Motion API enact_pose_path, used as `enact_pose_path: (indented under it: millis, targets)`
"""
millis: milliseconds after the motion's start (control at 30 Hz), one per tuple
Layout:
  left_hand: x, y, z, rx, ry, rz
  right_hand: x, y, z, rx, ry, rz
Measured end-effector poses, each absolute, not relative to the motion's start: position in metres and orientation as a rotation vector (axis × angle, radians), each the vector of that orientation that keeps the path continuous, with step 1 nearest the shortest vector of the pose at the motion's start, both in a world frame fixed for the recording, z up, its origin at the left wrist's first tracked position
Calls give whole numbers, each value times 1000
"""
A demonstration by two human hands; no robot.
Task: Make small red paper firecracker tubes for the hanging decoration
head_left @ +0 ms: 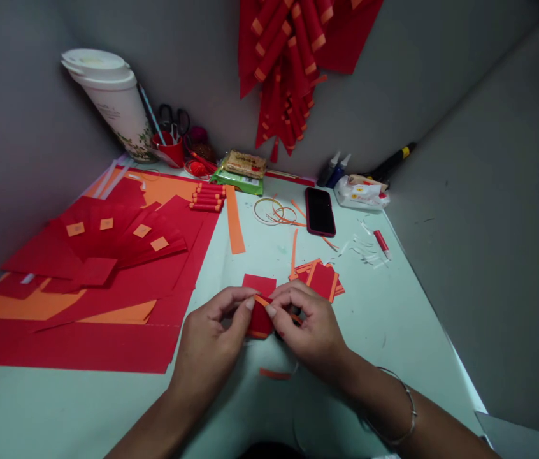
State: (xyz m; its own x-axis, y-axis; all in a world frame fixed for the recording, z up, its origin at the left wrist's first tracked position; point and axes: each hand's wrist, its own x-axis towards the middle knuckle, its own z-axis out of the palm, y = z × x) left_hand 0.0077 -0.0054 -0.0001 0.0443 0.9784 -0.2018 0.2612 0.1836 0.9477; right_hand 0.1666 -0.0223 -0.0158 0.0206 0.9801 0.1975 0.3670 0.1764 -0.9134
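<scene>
Between my two hands is a small red paper piece (258,324) with orange strips along its upper and lower edges. My left hand (216,328) pinches its upper left corner between thumb and forefinger. The thumb and forefinger of my right hand (310,322) close on the upper right end of the orange strip. A dark object, partly hidden, shows under my right fingers. Just beyond my hands lies a plain red paper square (260,284). Red cards with orange edges (322,280) are piled beyond my right hand. A short orange strip (275,374) lies nearer to me.
Large red and orange sheets (155,344) cover the table's left side. Small red rolls (206,197), a phone (320,211), a glue stick (381,244) and a white cup (111,105) stand or lie farther back. Red paper decorations (288,57) hang on the grey wall.
</scene>
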Motion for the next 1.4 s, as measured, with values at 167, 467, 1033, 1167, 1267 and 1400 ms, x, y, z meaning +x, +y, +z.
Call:
enact_pose_path:
  millis: [167, 467, 1033, 1167, 1267, 1400]
  targets:
    - [8, -7, 1, 1304, 1443, 866, 164, -26, -14, -1347, -1543, 725]
    - [8, -10, 3, 1304, 1444, 855, 162, -28, -16, -1353, -1527, 631]
    - [8, -12, -2, 1306, 1409, 838, 162, -26, -20, -1348, -1536, 602]
    - [8, -11, -1, 1290, 1405, 846, 162, -26, -19, -1356, -1527, 607]
    - [7, -11, 0, 1284, 1382, 861, 163, -27, -20, -1365, -1525, 606]
    - [8, -11, 1, 1304, 1322, 874, 162, -27, -20, -1360, -1537, 585]
